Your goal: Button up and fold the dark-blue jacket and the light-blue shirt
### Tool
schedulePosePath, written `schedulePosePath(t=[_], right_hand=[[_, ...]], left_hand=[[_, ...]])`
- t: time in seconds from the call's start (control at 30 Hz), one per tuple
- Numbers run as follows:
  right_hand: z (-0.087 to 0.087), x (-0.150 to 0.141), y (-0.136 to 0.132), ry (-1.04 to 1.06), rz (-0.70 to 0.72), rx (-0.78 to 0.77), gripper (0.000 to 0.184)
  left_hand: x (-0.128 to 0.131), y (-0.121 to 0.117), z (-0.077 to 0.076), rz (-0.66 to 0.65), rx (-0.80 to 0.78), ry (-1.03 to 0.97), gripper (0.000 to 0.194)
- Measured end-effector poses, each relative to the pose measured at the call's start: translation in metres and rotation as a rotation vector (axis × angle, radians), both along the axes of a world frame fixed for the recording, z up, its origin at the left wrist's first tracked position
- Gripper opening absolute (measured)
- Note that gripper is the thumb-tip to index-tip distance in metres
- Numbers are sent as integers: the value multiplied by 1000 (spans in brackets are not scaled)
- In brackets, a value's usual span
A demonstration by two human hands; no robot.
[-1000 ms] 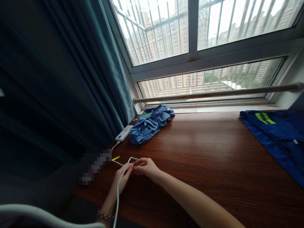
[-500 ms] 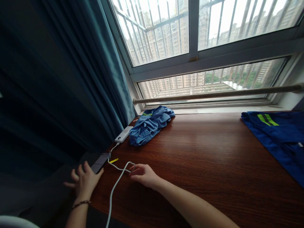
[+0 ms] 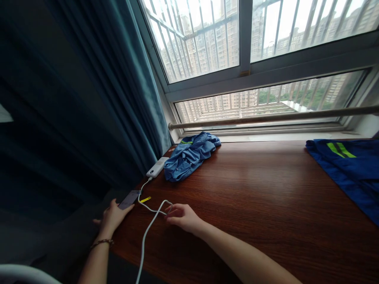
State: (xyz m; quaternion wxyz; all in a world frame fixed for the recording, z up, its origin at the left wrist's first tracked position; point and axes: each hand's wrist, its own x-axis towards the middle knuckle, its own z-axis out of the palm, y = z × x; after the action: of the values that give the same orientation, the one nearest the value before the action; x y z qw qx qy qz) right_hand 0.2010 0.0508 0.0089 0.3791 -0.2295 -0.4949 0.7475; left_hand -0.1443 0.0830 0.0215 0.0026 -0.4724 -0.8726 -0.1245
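Note:
At the table's left edge lies a phone (image 3: 129, 200) with its screen up. My left hand (image 3: 114, 217) is at its near end, thumb along the right side and fingers closed round the left side, partly hidden. A white cable (image 3: 144, 240) loops over the tabletop and runs down past the front edge. My right hand (image 3: 186, 218) pinches that loop between thumb and fingers. The cable also leads to a white power bank (image 3: 156, 167) beyond the phone. A small yellow tag (image 3: 145, 199) lies beside the cable.
Crumpled blue clothing (image 3: 191, 156) sits by the window, and a darker blue garment with a yellow-green stripe (image 3: 355, 169) covers the right side of the brown wooden table (image 3: 251, 189). A blue curtain (image 3: 142, 98) hangs along the left. A rail (image 3: 266, 118) crosses the window.
The fingers of my left hand, spread before, have closed in around the phone. My right hand keeps its pinch on the cable. The whole view has shifted slightly.

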Motion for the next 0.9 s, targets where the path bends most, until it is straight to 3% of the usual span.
schedulePosePath(t=[0.5, 0.77, 0.83, 0.9], right_hand=[[3, 1, -2, 1, 34, -2, 54], [4, 0, -3, 29, 57, -18, 61], [4, 0, -4, 37, 45, -32, 64], [4, 1, -4, 46, 31, -49, 65]], left_hand=[[-7, 1, -1, -5, 25, 40, 84], [8, -10, 12, -8, 16, 33, 99], [20, -23, 15, -28, 80, 111, 94], [34, -42, 18, -83, 184, 185, 72]])
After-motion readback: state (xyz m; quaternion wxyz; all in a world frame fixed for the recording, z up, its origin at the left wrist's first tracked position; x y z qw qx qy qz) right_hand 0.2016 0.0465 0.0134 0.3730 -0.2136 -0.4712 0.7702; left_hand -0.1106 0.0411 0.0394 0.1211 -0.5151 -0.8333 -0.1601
